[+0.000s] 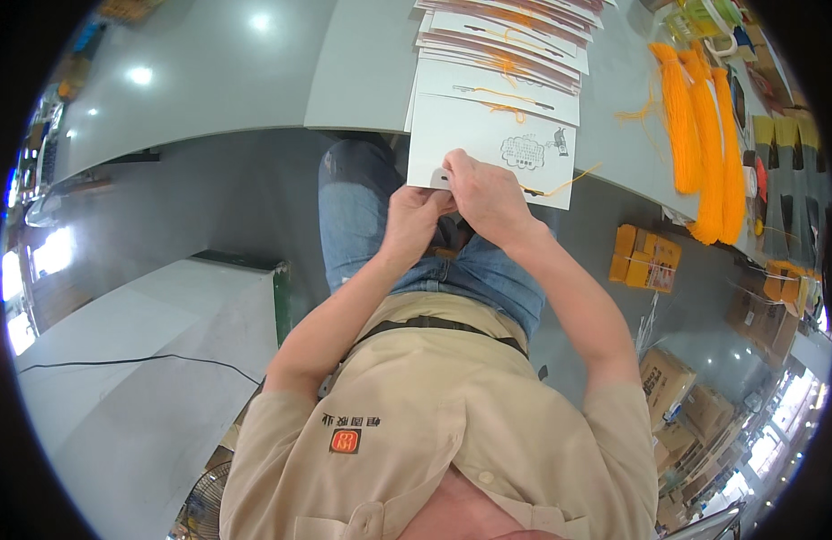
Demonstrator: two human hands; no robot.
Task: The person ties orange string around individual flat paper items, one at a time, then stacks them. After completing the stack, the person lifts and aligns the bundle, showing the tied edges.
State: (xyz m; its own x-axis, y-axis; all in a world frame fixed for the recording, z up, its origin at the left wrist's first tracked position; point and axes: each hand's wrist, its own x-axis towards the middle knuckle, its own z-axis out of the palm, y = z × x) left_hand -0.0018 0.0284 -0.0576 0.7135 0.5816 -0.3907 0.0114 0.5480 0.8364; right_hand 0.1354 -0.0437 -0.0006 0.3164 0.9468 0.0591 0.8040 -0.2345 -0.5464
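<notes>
A white printed card (pixel 537 121) with orange thread sticking out at its lower right lies at the near edge of the table, jutting over my lap. My right hand (pixel 488 198) grips its lower left edge, fingers bent over a small dark slot or piece there. Just below that, my left hand (pixel 416 216) has its fingers curled against the same edge, partly beneath the card; exactly what is between my fingertips is hidden. Beyond, overlapping white cards (pixel 497 31) with orange threads and dark slender pieces form a long row.
Orange thread bundles (pixel 704 135) lie on the grey table (pixel 209 72) at right, near grey-green brushlike bundles (pixel 780 189). A white bench (pixel 137 315) with a black cable stands left. Cardboard boxes (pixel 641 256) sit on the floor at right, with more behind me.
</notes>
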